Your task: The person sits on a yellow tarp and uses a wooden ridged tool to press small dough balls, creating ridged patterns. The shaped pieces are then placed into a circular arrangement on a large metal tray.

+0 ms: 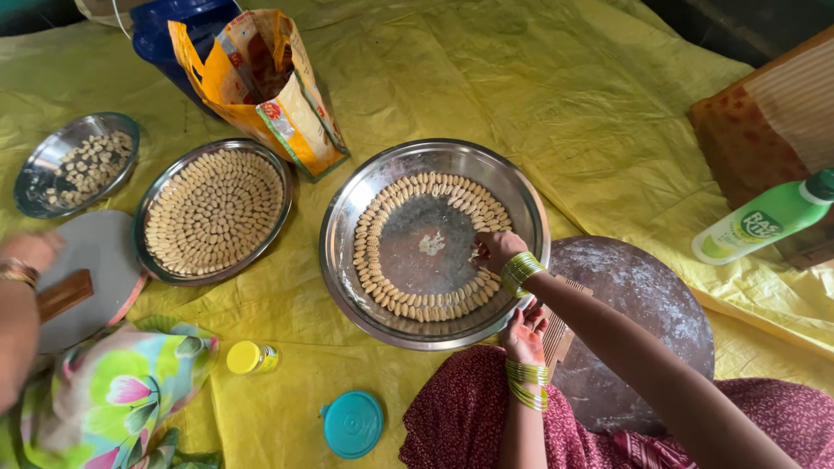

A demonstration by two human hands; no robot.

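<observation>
Small ridged dough pieces [382, 227] lay in a double ring inside the large steel tray [347, 213] on the yellow sheet [539, 95]. My right hand [495, 249] reached into the tray at the ring's right side, fingers pinched together, possibly on one piece; I could not tell. My left hand [525, 333] rested near the tray's rim, palm up, fingers loosely curled, holding nothing visible. A floured round board [643, 304] sat beside it. Another person's hand [30, 252] worked at far left.
</observation>
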